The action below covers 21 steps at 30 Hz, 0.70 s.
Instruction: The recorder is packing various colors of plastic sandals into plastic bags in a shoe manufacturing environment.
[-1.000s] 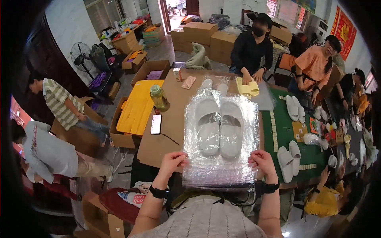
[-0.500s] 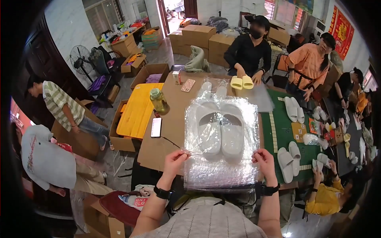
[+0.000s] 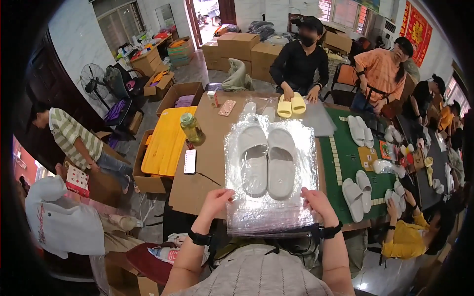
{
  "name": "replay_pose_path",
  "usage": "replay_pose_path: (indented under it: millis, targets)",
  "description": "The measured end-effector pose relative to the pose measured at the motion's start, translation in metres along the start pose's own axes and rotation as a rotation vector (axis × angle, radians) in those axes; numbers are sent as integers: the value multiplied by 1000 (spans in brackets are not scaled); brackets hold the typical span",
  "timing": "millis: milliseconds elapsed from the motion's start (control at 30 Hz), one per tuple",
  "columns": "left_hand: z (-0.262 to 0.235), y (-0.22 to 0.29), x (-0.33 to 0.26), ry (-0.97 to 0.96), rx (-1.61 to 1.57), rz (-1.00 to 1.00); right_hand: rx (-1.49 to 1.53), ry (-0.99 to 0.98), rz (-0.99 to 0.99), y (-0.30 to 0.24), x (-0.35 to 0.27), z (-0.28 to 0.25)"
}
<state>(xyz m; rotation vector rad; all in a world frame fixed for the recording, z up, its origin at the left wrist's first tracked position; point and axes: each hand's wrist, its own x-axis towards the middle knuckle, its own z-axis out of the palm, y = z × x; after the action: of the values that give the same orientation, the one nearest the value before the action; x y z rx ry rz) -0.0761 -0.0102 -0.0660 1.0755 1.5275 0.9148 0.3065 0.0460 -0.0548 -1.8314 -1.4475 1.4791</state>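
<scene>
A pair of white slippers [image 3: 268,161] lies side by side inside a clear plastic bag [image 3: 270,217] on the brown cardboard-topped table [image 3: 210,163]. My left hand [image 3: 216,202] grips the bag's near left corner. My right hand [image 3: 317,203] grips its near right corner. Both wrists carry dark bands. The bag's near end is held taut between my hands, its far end rests on the table.
Across the table a person in black holds a yellow slipper pair [image 3: 291,104]. A green bottle [image 3: 191,128], a phone [image 3: 190,161] and a yellow lid [image 3: 168,139] lie left. A green mat [image 3: 348,157] with more white slippers [image 3: 357,190] lies right. Other people sit around; boxes stand behind.
The person in black has set the yellow slippers down flat on the table. My hands and the bagged white slippers have barely shifted.
</scene>
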Motion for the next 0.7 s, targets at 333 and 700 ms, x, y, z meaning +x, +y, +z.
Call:
replay_pose_path:
  millis: [333,700]
  targets:
    - [4,39,-1,-125,-449,-13,356,-192,67,-21,9,-1]
    - [-7,33,3,-58,-447,-94,579,-98,-119,-45,17,-33]
